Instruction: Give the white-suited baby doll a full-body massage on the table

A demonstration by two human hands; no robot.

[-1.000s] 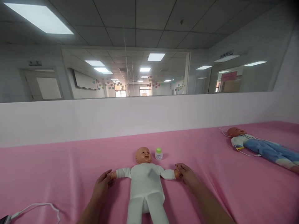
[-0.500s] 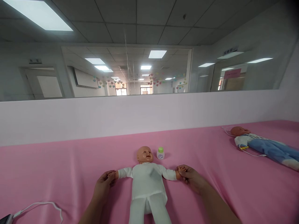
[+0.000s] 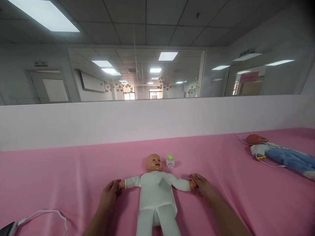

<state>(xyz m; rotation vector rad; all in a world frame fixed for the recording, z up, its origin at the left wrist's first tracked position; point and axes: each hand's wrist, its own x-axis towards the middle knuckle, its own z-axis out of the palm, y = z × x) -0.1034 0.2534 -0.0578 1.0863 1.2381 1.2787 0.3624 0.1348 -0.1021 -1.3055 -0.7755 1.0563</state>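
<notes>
A baby doll (image 3: 157, 190) with a white cloth body lies face up on the pink sheet (image 3: 61, 177), both arms stretched out sideways. My left hand (image 3: 111, 192) is closed around the doll's hand on the left side. On the other side, my right hand (image 3: 200, 185) grips the doll's other hand between thumb and fingers. Just right of the doll's head stands a small white bottle (image 3: 170, 162) with a green cap, touched by neither hand.
A second doll (image 3: 283, 154) in blue and white clothes lies at the right, with a white cord around it. At the lower left are a dark device (image 3: 8, 229) and its white cable (image 3: 46, 211). A white wall (image 3: 147, 121) with a window above rises behind.
My right hand and the doll's hand in it have shifted slightly outward to the right, and that arm looks straighter. My left hand keeps its hold. The view has turned a little.
</notes>
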